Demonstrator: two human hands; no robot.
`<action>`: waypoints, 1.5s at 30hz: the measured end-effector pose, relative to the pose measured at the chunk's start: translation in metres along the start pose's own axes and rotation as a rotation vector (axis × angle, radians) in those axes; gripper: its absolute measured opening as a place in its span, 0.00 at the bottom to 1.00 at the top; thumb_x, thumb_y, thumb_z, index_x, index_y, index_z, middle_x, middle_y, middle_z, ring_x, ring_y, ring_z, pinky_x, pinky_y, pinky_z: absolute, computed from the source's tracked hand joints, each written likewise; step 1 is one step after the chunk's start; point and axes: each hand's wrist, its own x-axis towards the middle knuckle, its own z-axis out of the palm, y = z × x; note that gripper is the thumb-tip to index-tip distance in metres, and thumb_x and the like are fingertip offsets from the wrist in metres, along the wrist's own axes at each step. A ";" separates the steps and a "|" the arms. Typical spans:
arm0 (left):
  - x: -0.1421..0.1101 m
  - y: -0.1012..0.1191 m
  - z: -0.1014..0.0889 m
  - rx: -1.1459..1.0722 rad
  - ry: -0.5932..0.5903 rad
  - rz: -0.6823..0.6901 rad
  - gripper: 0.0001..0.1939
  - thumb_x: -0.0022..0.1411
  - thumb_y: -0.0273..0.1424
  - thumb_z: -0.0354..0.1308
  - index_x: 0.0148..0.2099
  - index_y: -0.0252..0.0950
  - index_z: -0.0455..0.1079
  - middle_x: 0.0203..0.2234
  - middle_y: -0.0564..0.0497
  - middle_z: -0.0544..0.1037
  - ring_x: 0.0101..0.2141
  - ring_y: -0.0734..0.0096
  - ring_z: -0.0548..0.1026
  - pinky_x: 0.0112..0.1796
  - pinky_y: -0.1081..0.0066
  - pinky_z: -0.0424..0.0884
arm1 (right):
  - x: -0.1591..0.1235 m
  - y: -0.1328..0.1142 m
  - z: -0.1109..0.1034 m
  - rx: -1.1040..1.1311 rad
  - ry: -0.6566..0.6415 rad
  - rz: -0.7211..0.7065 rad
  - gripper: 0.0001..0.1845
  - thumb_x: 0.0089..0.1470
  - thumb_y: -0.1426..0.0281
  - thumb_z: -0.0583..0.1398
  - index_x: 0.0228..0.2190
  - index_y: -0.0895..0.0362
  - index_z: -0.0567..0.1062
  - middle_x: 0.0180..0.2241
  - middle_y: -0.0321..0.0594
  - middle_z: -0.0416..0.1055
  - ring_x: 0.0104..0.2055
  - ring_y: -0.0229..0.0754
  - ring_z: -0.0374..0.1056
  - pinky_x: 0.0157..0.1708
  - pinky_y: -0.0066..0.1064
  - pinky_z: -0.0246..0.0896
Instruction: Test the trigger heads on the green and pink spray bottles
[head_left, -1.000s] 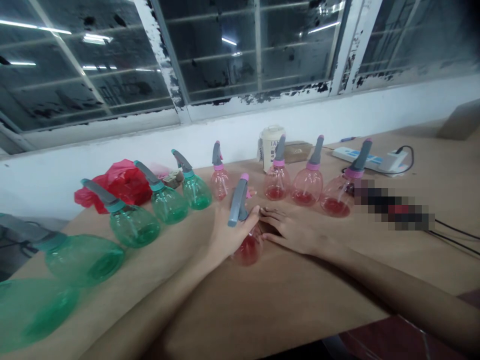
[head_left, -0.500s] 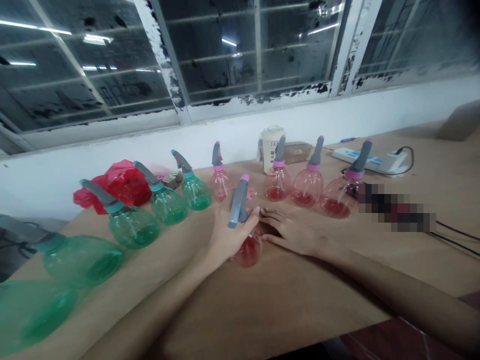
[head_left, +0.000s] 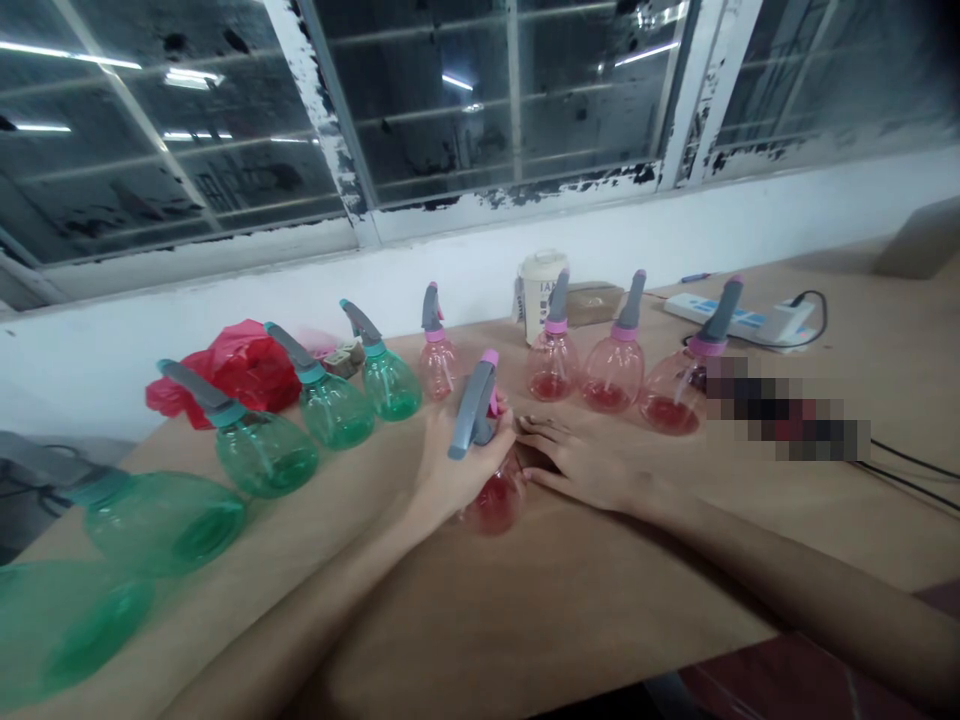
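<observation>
Brown wood-look table (head_left: 420,620), round clear-pink plastic spray bottle (head_left: 495,510) standing front centre, both bare hands at it.
Left hand (head_left: 465,460) curled around bottle's neck, likely to steady it; right hand (head_left: 589,465) loosely spread, palm down, fingertips by bottle's right side, maybe bracing, can't tell if pressing. Bottle: bulbous, see-through, red liquid low inside; slanted grey plastic spray head (head_left: 471,415), near end toward person; small pink plastic trigger (head_left: 493,402) beside left fingers.

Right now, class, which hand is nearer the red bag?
Left. The left hand, around the front pink spray bottle, is to the right of the red bag; the right hand is farther right, past that bottle.
</observation>
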 end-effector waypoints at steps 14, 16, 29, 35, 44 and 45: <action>-0.003 -0.019 -0.002 -0.031 0.066 0.083 0.19 0.58 0.35 0.53 0.52 0.42 0.62 0.32 0.51 0.74 0.30 0.66 0.72 0.36 0.64 0.69 | 0.001 -0.001 -0.002 0.028 0.003 -0.001 0.31 0.60 0.54 0.49 0.55 0.63 0.65 0.59 0.52 0.59 0.62 0.50 0.53 0.62 0.43 0.48; -0.002 -0.021 -0.002 -0.031 0.072 0.086 0.19 0.57 0.33 0.52 0.52 0.42 0.61 0.34 0.51 0.74 0.30 0.67 0.72 0.36 0.64 0.69 | 0.000 -0.002 -0.007 0.022 0.001 -0.007 0.30 0.60 0.54 0.48 0.55 0.62 0.65 0.59 0.50 0.60 0.62 0.49 0.54 0.61 0.43 0.48; 0.078 -0.048 0.046 0.255 0.255 0.228 0.14 0.54 0.24 0.52 0.44 0.40 0.66 0.39 0.47 0.72 0.41 0.59 0.69 0.45 0.59 0.67 | 0.004 -0.001 -0.017 0.061 0.217 0.341 0.17 0.60 0.60 0.51 0.40 0.51 0.77 0.39 0.38 0.78 0.39 0.46 0.74 0.39 0.38 0.68; 0.114 -0.066 0.060 0.264 0.262 0.245 0.12 0.54 0.23 0.52 0.42 0.37 0.65 0.38 0.47 0.71 0.43 0.58 0.69 0.48 0.59 0.65 | 0.007 0.007 -0.024 0.072 0.308 0.457 0.13 0.59 0.61 0.53 0.38 0.52 0.75 0.36 0.35 0.79 0.37 0.44 0.75 0.35 0.34 0.68; 0.148 -0.082 0.077 0.238 0.281 0.221 0.10 0.58 0.26 0.51 0.44 0.35 0.63 0.39 0.44 0.71 0.43 0.57 0.70 0.47 0.59 0.65 | 0.009 0.011 -0.015 0.047 0.285 0.481 0.13 0.59 0.62 0.53 0.36 0.53 0.75 0.33 0.36 0.79 0.35 0.44 0.75 0.34 0.32 0.67; 0.150 -0.083 0.077 0.240 0.278 0.217 0.09 0.58 0.26 0.51 0.43 0.35 0.63 0.38 0.44 0.71 0.43 0.57 0.70 0.46 0.60 0.65 | 0.009 0.010 -0.014 0.043 0.279 0.479 0.13 0.59 0.62 0.53 0.36 0.53 0.76 0.33 0.36 0.79 0.35 0.44 0.75 0.33 0.33 0.67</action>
